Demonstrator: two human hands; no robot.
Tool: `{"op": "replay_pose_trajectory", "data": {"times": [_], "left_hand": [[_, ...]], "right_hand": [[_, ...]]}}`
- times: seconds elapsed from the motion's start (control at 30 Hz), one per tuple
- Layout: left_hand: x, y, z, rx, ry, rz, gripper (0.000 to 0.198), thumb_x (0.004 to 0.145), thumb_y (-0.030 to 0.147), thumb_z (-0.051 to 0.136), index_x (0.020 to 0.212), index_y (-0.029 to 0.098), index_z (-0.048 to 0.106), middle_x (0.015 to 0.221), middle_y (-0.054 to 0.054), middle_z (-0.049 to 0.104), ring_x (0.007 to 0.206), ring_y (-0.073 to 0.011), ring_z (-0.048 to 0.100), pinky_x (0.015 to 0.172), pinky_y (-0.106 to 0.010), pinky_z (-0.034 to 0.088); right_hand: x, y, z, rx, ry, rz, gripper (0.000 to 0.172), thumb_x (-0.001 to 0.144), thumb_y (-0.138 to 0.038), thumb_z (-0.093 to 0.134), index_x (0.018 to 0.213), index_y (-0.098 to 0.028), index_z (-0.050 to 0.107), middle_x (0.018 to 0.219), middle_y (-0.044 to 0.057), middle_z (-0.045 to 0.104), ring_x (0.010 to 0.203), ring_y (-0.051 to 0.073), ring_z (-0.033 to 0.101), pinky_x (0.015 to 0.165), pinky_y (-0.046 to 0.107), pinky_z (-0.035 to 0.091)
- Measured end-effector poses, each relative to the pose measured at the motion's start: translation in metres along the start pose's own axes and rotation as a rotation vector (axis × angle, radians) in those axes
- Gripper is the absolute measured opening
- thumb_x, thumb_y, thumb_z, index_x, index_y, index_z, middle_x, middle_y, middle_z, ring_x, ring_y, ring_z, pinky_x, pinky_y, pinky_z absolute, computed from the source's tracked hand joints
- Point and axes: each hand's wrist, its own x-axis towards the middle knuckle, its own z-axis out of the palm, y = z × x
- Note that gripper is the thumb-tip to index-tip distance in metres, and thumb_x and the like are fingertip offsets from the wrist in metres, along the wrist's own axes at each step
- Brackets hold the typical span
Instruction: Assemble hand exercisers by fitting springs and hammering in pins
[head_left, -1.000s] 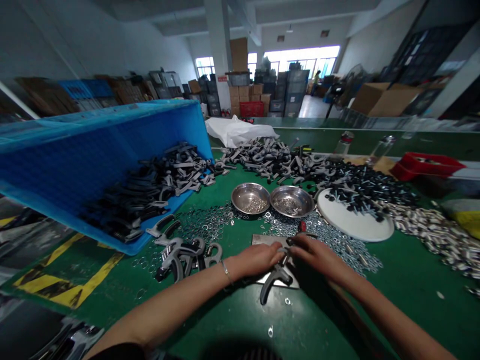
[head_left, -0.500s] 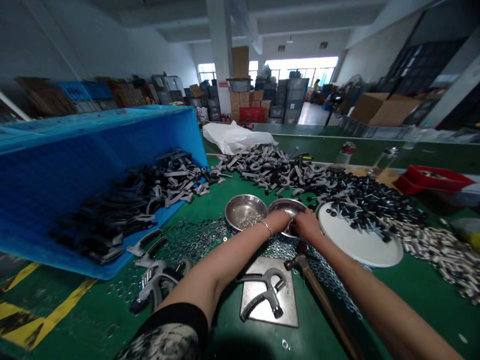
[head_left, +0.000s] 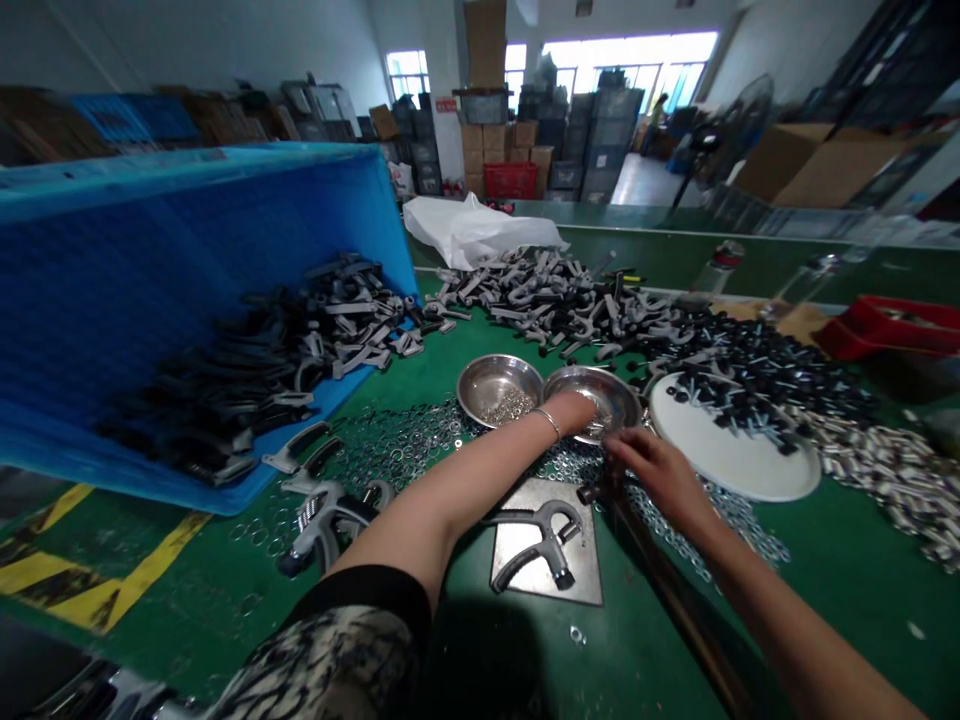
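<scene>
My left hand reaches into the right steel bowl, its fingertips down among small metal parts and mostly hidden. My right hand hovers just off that bowl's near right edge, above the hammer. Its fingers are curled together; whatever they pinch is too small to make out. A second steel bowl on the left holds small shiny parts. Below my hands, a grey hand gripper with a spring lies on a square metal plate.
On the left, a blue crate lies on its side with grey and black handles inside. More handles are heaped behind the bowls. Loose metal rings cover the bench. To the right are a white round tray with black-headed bolts and metal sleeves.
My right hand has come out of the right bowl toward me and to the right, while my left hand stays in it. The view has tilted downward.
</scene>
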Motion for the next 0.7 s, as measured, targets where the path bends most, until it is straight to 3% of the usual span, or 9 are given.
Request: {"op": "replay_pose_trajectory", "data": {"times": [0.1,0.2,0.33,0.43,0.57,0.63,0.7], "left_hand": [[-0.010,0.004,-0.007,-0.011,0.012,-0.069,0.028,0.094,0.027,0.062,0.117,0.012,0.062,0.117,-0.012,0.064,0.104,-0.0232,0.064,0.091,-0.043,0.054],[-0.025,0.010,-0.018,-0.061,0.100,-0.111,0.016,0.089,0.009,0.060,0.102,0.007,0.068,0.106,-0.018,0.069,0.105,-0.0268,0.066,0.094,-0.040,0.052],[-0.061,0.022,-0.029,-0.167,0.252,-0.082,0.019,0.090,0.009,0.053,0.104,0.010,0.067,0.109,-0.014,0.070,0.106,-0.0211,0.065,0.094,-0.032,0.050],[-0.105,0.030,-0.024,-0.384,0.330,-0.059,0.016,0.090,0.017,0.058,0.103,0.012,0.065,0.105,-0.009,0.072,0.096,-0.0150,0.067,0.086,-0.027,0.052],[-0.177,0.034,-0.007,-0.952,0.416,-0.205,0.021,0.081,0.028,0.072,0.094,0.012,0.066,0.089,-0.006,0.072,0.078,-0.0149,0.066,0.073,-0.027,0.052],[-0.208,0.034,0.000,-1.036,0.428,-0.309,0.023,0.081,0.034,0.071,0.091,0.014,0.067,0.084,-0.004,0.070,0.073,-0.0153,0.065,0.069,-0.027,0.051],[-0.230,0.036,0.006,-0.982,0.433,-0.355,0.021,0.084,0.035,0.069,0.088,0.014,0.067,0.082,-0.003,0.069,0.074,-0.0163,0.064,0.070,-0.028,0.049]], "right_hand": [[-0.056,0.001,0.015,0.288,-0.174,0.016,0.029,0.092,-0.046,0.054,0.100,-0.022,0.068,0.092,0.004,0.074,0.078,0.021,0.071,0.075,0.035,0.055],[-0.083,0.002,0.032,0.353,-0.201,0.067,0.025,0.092,-0.045,0.055,0.093,-0.022,0.064,0.080,0.001,0.072,0.070,0.020,0.070,0.070,0.034,0.054],[-0.082,0.001,0.043,0.297,-0.164,0.079,0.027,0.092,-0.046,0.052,0.082,-0.022,0.055,0.073,0.001,0.069,0.059,0.017,0.065,0.063,0.031,0.052],[-0.077,0.001,0.044,0.240,-0.178,0.049,0.026,0.095,-0.045,0.048,0.083,-0.023,0.053,0.075,0.001,0.069,0.058,0.016,0.064,0.060,0.029,0.051],[-0.073,-0.001,0.044,0.078,-0.219,0.000,0.024,0.097,-0.039,0.043,0.083,-0.022,0.053,0.075,0.002,0.070,0.059,0.017,0.065,0.057,0.027,0.048],[-0.072,-0.005,0.045,-0.059,-0.218,-0.040,0.021,0.097,-0.034,0.045,0.083,-0.021,0.054,0.079,0.005,0.070,0.066,0.019,0.066,0.062,0.029,0.047],[-0.072,-0.009,0.045,-0.208,-0.209,-0.085,0.018,0.097,-0.028,0.046,0.085,-0.019,0.056,0.085,0.011,0.070,0.078,0.024,0.066,0.069,0.032,0.045]]}}
